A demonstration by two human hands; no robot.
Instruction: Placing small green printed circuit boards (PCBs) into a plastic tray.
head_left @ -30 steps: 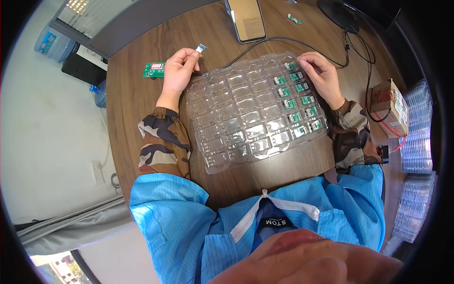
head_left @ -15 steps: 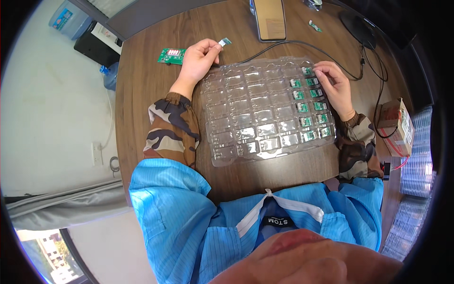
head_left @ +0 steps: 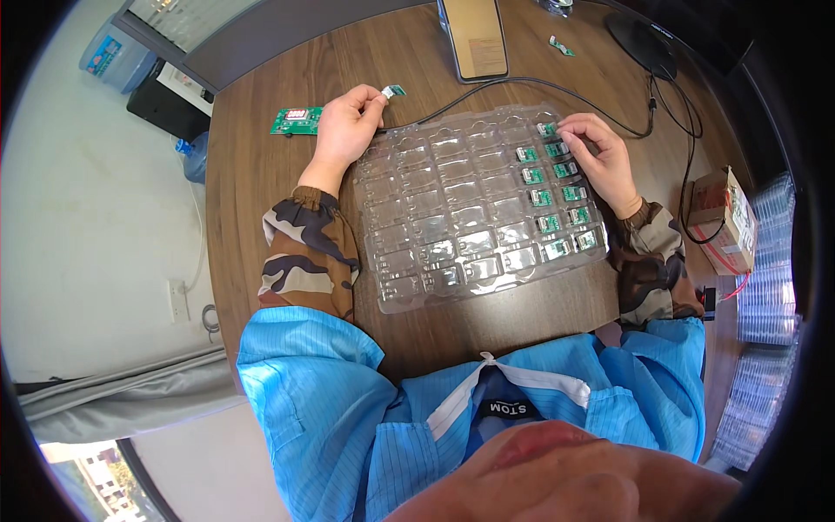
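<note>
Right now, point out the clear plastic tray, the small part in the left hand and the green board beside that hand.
clear plastic tray [head_left: 452, 222], head view, an empty pocket.
small part [head_left: 393, 90], head view, its middle, beyond the fingertips.
green board [head_left: 296, 120], head view, its centre.

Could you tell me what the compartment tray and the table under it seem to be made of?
The tray looks like thin clear moulded plastic: glossy glints, the table showing through. The table appears to be brown wood or wood-look laminate, with visible grain and a dull sheen.

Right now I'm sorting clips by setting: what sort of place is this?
Likely an electronics assembly bench: a clear blister tray partly filled with small green circuit boards, another green board on the wooden table.
</note>
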